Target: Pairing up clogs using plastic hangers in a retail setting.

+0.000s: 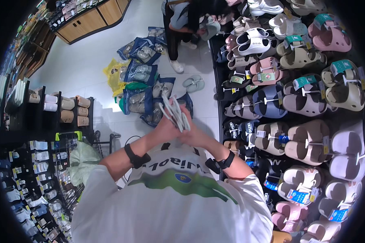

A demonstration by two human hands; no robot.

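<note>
Both my hands meet in front of my chest around a bundle of thin white plastic pieces [177, 114] that look like shoe hangers. My left hand [165, 130] grips it from the left, and my right hand [191, 133] closes on it from the right. Most fingertips are hidden behind the bundle. Beyond them on the floor lie several clear bags with blue edges [141, 72], holding pairs of shoes. A yellow plastic bag [112, 77] is beside these. One pair of pale green clogs [193, 83] rests loose on the tiles.
A shelf of slippers and clogs [304, 98] runs along the right. At the top a person [182, 22] bends over, holding a pale clog [212, 29]. To the left are a shopping cart [68, 164] with a pale green bag [83, 161], packaged socks [39, 164] and rolled slippers [67, 111].
</note>
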